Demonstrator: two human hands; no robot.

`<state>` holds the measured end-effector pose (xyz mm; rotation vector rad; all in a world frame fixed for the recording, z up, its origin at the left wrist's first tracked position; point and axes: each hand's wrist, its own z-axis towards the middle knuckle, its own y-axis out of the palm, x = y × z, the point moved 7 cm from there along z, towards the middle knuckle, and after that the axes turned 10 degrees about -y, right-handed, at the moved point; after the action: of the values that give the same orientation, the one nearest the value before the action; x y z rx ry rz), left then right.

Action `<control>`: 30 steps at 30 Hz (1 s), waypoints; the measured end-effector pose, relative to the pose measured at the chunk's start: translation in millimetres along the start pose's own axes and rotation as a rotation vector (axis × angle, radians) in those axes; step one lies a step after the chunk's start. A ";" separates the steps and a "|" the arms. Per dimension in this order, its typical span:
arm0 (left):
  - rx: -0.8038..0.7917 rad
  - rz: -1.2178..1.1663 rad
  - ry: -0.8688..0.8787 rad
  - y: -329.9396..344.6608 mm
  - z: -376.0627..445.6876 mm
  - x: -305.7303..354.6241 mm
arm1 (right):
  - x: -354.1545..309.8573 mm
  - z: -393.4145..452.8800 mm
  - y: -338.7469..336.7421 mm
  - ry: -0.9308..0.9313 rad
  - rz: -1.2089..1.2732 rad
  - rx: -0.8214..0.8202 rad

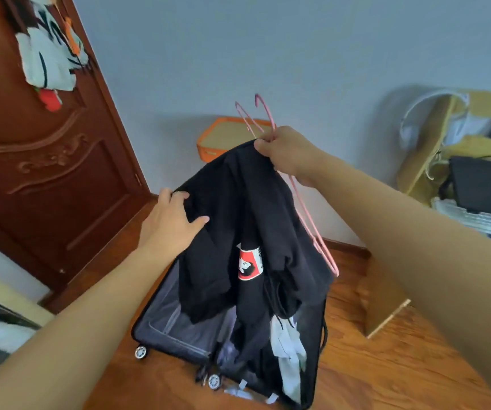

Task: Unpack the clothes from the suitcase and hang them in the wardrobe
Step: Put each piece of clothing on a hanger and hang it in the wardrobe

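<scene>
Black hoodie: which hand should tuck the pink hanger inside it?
Probably the right hand. It already grips the pink hangers together with the top of the black hoodie. The left hand only holds the hoodie's side, so it is better placed to steady the cloth above the suitcase.

Garment [247, 220] hangs above open suitcase [176, 329] on floor [386, 374]; door [45, 173] left, shelf [433, 149] right

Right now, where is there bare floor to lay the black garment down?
Bare wood floor lies right of the suitcase, in front of the cardboard box. The suitcase's right half is crowded with clothes.
</scene>
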<state>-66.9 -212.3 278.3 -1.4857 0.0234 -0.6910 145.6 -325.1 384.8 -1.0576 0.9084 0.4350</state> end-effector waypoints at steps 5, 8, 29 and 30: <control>0.105 -0.086 -0.041 10.8 1.7 -32.8 | -9.0 1.7 -35.4 -0.016 -0.030 0.058; 0.084 -0.189 -0.134 1.7 14.8 -46.4 | -5.2 2.5 -60.9 0.050 0.030 0.144; -0.231 -1.219 -0.396 -89.0 64.7 20.1 | 98.4 -62.1 -68.3 0.537 0.091 0.168; -0.248 -1.253 -0.335 -109.9 71.8 39.4 | 111.6 -71.1 -48.3 0.555 0.097 0.141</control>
<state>-49.4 -157.5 402.7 -1.7535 -1.1982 -1.4347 213.3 -421.7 307.8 -1.0228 1.4652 0.1496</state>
